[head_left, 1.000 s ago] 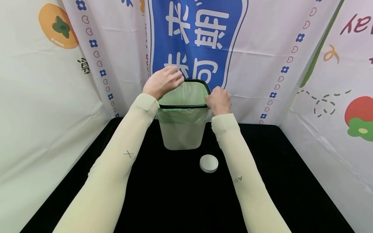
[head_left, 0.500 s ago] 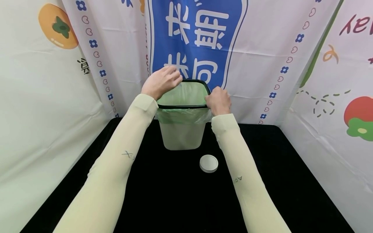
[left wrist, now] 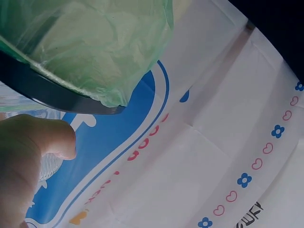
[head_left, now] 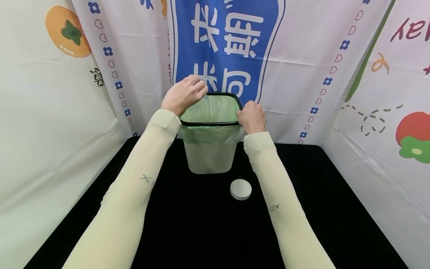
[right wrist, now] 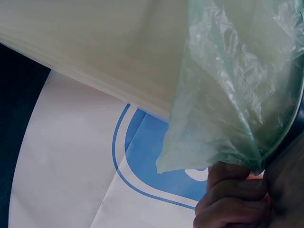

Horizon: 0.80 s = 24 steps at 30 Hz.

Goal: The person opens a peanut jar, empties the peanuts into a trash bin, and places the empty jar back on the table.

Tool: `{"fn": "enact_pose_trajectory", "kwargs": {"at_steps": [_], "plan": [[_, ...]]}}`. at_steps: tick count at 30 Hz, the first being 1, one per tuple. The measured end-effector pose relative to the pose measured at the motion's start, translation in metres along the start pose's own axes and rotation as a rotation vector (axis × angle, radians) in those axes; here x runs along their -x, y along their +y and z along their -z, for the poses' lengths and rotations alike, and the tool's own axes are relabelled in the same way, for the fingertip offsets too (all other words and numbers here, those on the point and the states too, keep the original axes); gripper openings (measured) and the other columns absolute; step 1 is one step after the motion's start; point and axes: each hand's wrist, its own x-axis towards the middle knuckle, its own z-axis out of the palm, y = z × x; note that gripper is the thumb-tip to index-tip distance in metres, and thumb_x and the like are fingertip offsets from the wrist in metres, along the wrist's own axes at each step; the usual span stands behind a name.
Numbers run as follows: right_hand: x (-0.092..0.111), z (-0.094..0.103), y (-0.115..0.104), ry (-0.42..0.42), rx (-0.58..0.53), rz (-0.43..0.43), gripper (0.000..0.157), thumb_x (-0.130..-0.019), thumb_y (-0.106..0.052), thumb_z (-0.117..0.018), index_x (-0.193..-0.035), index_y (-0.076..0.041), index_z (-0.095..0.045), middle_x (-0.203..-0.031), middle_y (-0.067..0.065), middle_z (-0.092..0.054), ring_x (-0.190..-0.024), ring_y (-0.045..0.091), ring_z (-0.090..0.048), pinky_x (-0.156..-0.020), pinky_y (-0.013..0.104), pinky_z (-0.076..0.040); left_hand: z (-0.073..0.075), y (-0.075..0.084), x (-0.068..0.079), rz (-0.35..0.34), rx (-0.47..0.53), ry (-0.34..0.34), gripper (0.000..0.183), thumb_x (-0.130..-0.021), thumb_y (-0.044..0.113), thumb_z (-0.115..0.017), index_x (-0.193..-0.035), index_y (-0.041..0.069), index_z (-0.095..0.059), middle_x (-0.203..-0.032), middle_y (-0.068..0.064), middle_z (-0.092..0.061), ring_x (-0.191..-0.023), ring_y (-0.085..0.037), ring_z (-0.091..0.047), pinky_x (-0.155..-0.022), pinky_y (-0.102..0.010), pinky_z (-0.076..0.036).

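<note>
I see the left hand (head_left: 185,94) curled round a clear ridged object (left wrist: 51,167) by the left side of a pale bin (head_left: 211,158); the right hand (head_left: 252,117) pinches its green liner (right wrist: 223,95) at the right rim (head_left: 240,105). A white lid (head_left: 240,189) lies nearer. Black tabletop (head_left: 198,224) extends near and right, toward cloth walls (head_left: 57,130). The far blue banner (head_left: 184,45) reads, in part, 来 and 期; sleeve (head_left: 279,183) lettering is too small to read.

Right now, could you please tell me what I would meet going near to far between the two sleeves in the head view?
White, round, lid-like disc, pale, tapered plastic bin, blue backdrop panel with white characters.
</note>
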Motion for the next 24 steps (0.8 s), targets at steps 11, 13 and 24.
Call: {"fn": "enact_pose_trajectory", "kwargs": {"at_steps": [11,13,24], "plan": [[-0.0002,0.0003,0.0004,0.003,0.0,-0.001,0.026,-0.104,-0.03,-0.06,-0.092,-0.008,-0.068,-0.109,0.018,-0.071,-0.095,0.034,-0.068,-0.073,0.047,-0.057,0.0005,0.0007,0.0007,0.017,-0.002,-0.021,0.033,-0.096,-0.022,-0.056,-0.122,-0.003,-0.062,-0.126,-0.018,-0.068,-0.126,-0.036,-0.062,-0.119,-0.042,-0.048],[-0.0001,-0.0001,0.0001,0.006,0.0,-0.002,0.026,-0.104,-0.03,-0.061,-0.094,-0.007,-0.068,-0.11,0.018,-0.071,-0.097,0.035,-0.068,-0.074,0.048,-0.058,0.0,0.0007,0.0013,0.02,0.001,-0.016,0.033,-0.095,-0.022,-0.057,-0.122,-0.003,-0.061,-0.125,-0.018,-0.068,-0.125,-0.036,-0.062,-0.118,-0.041,-0.049],[0.0019,-0.0017,-0.0004,0.032,-0.009,0.015,0.024,-0.103,-0.025,-0.06,-0.085,-0.008,-0.062,-0.095,0.016,-0.068,-0.082,0.031,-0.065,-0.061,0.042,-0.051,-0.0001,0.0025,0.004,0.058,0.01,-0.012,0.039,-0.092,-0.024,-0.06,-0.123,-0.002,-0.061,-0.126,-0.017,-0.069,-0.125,-0.035,-0.062,-0.12,-0.04,-0.047]]}}
